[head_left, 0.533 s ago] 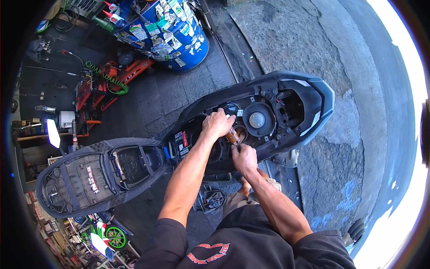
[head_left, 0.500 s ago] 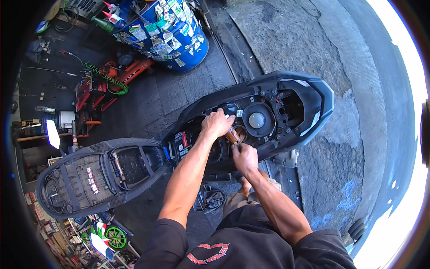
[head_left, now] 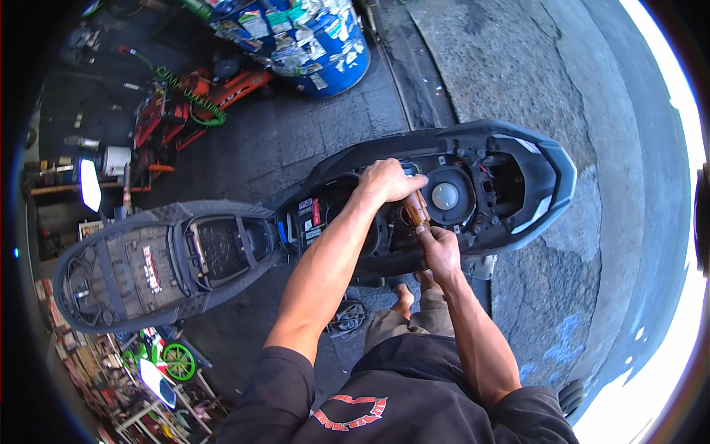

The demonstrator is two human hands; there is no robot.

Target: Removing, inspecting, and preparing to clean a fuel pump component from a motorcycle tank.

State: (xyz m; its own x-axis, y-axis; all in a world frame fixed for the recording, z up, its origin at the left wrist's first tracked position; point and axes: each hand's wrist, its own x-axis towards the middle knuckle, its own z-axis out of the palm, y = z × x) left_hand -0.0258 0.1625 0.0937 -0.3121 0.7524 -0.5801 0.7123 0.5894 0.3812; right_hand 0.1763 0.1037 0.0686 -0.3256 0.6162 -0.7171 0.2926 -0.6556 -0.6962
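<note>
Over the open rear body of a scooter (head_left: 347,170), I hold a brown, amber-coloured cylindrical part (head_left: 417,210) between both hands; its exact kind is not clear. My left hand (head_left: 388,181) is closed around its upper end, thumb stretched out to the right. At the lower end, the fingers of my right hand (head_left: 441,250) pinch it. The part is tilted, and my fingers hide both its ends. Just right of it sits a round black housing with a pale grey domed centre (head_left: 444,196). A battery (head_left: 308,212) lies in the body, left of my left forearm.
The scooter's seat (head_left: 133,274) is swung open to the left, underside up. Behind stand a blue drum (head_left: 336,70) covered in torn labels and a red machine (head_left: 229,89) with a green coiled hose. Cluttered shelves (head_left: 81,362) line the left; rough concrete (head_left: 503,74) lies right.
The scooter and my hands appear farther right as the view shifts. More of the brown part shows between my hands, and my left thumb now sticks out to the right.
</note>
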